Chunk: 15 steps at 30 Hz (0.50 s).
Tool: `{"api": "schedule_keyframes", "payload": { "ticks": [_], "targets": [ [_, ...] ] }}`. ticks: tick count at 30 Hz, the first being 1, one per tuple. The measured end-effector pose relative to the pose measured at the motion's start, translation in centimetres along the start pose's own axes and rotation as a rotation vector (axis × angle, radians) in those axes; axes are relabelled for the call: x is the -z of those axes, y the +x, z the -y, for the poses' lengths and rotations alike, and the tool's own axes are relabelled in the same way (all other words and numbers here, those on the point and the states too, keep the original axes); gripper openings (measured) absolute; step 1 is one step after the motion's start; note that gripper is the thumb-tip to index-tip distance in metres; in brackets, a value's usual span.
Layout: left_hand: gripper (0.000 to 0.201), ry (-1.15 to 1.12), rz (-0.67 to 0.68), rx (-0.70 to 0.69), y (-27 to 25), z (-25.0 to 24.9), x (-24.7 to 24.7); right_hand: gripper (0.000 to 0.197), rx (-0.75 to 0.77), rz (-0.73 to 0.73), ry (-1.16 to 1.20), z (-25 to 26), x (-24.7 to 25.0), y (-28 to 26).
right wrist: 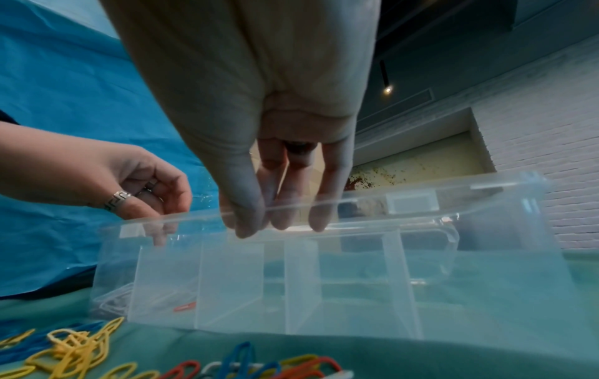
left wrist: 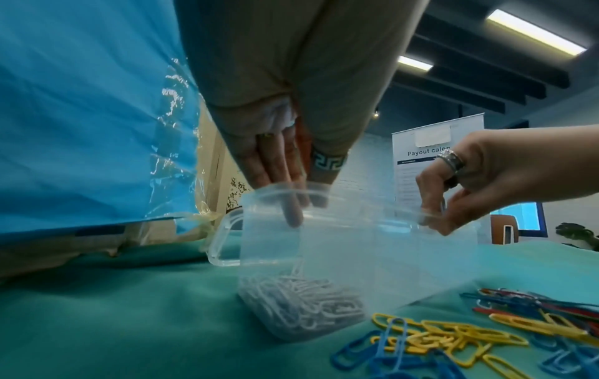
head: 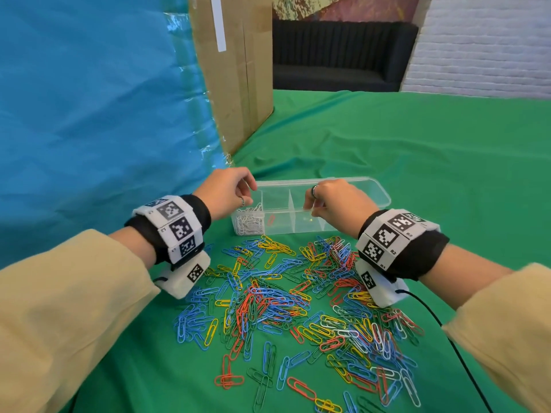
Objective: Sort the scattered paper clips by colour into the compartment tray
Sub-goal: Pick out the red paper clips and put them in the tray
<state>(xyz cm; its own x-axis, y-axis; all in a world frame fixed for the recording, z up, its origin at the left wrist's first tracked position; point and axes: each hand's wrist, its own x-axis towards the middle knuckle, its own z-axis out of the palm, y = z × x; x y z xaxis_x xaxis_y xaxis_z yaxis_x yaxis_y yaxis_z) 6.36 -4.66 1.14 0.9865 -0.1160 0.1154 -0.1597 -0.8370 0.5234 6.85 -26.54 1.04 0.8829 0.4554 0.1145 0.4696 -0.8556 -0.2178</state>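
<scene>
A clear compartment tray [head: 343, 229] lies on the green cloth, its hinged lid [head: 357, 186] partly raised. The leftmost compartment holds white clips [head: 249, 225]; one red clip [head: 270, 220] lies in the second. My left hand [head: 238, 192] pinches the lid's left end, fingertips on its edge [left wrist: 291, 215]. My right hand [head: 322, 201] pinches the lid's front edge near the middle, thumb and fingers either side [right wrist: 256, 220]. Mixed blue, yellow, red, green and white clips [head: 298, 308] lie scattered in front of the tray, under both wrists.
A tall cardboard box [head: 235, 70] and a blue sheet [head: 89, 114] stand close behind and left of the tray. A black cable [head: 447, 338] runs from my right wrist across the cloth. Green cloth [head: 417, 144] stretches bare to the right and back.
</scene>
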Motion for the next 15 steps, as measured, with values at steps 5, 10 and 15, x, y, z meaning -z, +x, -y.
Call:
{"api": "schedule_keyframes", "payload": {
  "ticks": [5,10,15],
  "targets": [
    [0.014,0.013,-0.024,-0.085,-1.0,-0.5,0.7,0.015,0.004,0.063,0.032,0.0,0.9,-0.1],
    [0.018,0.220,-0.226,-0.401,-2.3,-1.4,1.4,0.015,0.026,-0.145,0.175,-0.3,4.7,-3.6],
    [0.025,0.258,-0.020,-0.662,-4.4,-3.8,-1.0,0.020,-0.093,0.238,0.188,-3.0,4.8,-6.5]
  ]
}}
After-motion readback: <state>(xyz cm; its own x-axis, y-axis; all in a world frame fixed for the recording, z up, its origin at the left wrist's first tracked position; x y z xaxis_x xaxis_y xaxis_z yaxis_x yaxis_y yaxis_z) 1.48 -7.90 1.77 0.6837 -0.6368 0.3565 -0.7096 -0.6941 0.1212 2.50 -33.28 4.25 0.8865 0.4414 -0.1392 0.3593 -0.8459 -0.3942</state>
